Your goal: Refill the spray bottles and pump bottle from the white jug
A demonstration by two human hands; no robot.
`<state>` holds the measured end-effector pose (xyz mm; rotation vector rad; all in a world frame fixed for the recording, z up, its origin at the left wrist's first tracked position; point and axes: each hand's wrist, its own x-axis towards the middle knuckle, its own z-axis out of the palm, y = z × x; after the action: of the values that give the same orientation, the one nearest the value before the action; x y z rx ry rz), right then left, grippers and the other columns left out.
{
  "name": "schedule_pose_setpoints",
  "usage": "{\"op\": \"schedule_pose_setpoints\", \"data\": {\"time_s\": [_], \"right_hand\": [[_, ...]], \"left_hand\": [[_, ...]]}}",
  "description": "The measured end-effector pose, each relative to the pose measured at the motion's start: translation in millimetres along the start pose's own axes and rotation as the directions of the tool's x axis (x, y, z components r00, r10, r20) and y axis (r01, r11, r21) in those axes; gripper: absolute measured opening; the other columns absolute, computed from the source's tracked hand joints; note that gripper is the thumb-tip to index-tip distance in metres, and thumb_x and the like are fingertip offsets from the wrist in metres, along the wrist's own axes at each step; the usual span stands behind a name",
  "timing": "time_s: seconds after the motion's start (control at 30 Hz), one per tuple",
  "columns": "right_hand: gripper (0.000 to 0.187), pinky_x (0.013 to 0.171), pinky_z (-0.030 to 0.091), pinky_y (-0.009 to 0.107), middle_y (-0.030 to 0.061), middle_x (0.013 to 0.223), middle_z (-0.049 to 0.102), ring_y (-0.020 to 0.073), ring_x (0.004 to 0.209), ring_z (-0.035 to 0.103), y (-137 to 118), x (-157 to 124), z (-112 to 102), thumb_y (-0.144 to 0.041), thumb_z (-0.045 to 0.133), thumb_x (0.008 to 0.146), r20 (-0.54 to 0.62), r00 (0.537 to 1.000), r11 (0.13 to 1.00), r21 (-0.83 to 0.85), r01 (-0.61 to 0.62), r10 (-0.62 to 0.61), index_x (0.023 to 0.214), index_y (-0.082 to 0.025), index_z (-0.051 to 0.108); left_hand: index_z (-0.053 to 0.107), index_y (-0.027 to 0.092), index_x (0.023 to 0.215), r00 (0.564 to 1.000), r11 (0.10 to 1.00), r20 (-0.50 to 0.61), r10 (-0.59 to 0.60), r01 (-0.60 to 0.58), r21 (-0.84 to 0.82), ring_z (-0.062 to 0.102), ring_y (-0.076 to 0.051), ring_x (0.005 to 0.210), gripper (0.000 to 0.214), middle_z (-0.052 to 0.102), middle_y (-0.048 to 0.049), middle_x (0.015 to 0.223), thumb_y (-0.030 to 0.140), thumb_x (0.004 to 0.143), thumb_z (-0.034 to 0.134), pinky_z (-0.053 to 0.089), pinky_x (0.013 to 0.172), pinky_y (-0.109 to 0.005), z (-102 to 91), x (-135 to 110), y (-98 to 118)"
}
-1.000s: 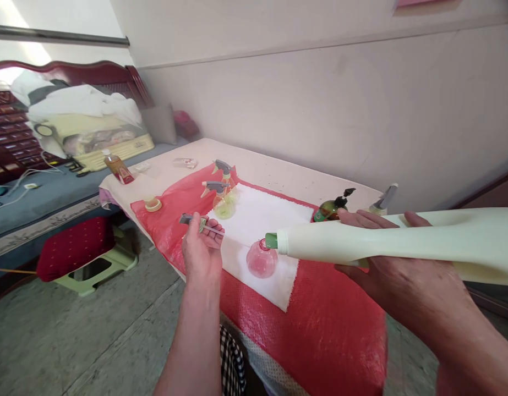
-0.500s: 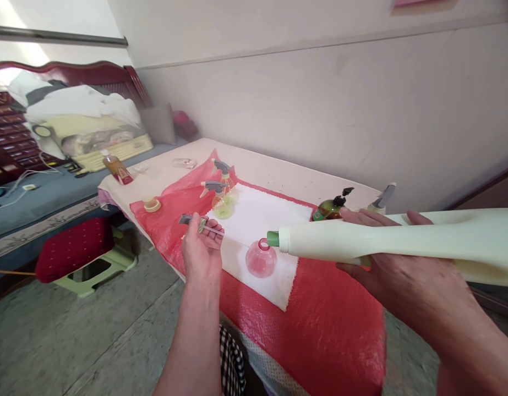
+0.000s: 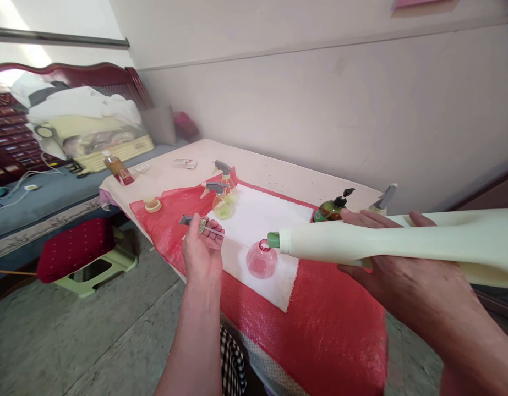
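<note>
My right hand [image 3: 402, 269] grips a large pale green jug [image 3: 336, 242], tipped onto its side. Its green spout [image 3: 273, 240] points left, right by the red-rimmed mouth of a clear pink round bottle [image 3: 261, 261]; I cannot make out any liquid flowing. That bottle stands uncapped on a white cloth [image 3: 274, 209]. In my left hand [image 3: 205, 242], palm turned up, lies a grey spray head [image 3: 187, 219] with its thin tube across the fingers. Just beyond are two spray bottles [image 3: 224, 209] with grey triggers, yellowish liquid showing in the nearer one.
Red plastic sheeting [image 3: 320, 324] covers much of the table. A pump bottle [image 3: 330, 209] stands behind the jug, and a grey-topped bottle [image 3: 381, 203] beside it. Left are a round cap [image 3: 152, 204], an amber bottle [image 3: 118, 168] and a red-topped stool [image 3: 76, 250].
</note>
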<state>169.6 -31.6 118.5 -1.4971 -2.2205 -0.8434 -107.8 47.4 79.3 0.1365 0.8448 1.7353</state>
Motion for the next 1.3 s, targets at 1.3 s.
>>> {"op": "schedule_pose_setpoints", "data": {"time_s": [1.3], "right_hand": [[0.042, 0.111, 0.023, 0.056, 0.0116, 0.125, 0.058, 0.028, 0.116, 0.054, -2.1, 1.4, -2.8, -0.03, 0.033, 0.097, 0.007, 1.0, 1.0, -0.015, 0.013, -0.012, 0.132, -0.013, 0.049]], "left_hand": [[0.057, 0.016, 0.077, 1.0, 1.0, -0.006, -0.011, 0.011, -0.006, 0.058, -0.011, 0.057, 0.017, 0.059, 0.0, 0.065, 0.031, 0.079, 0.065, 0.046, 0.061, -0.024, -0.2, 1.7, -2.1]]}}
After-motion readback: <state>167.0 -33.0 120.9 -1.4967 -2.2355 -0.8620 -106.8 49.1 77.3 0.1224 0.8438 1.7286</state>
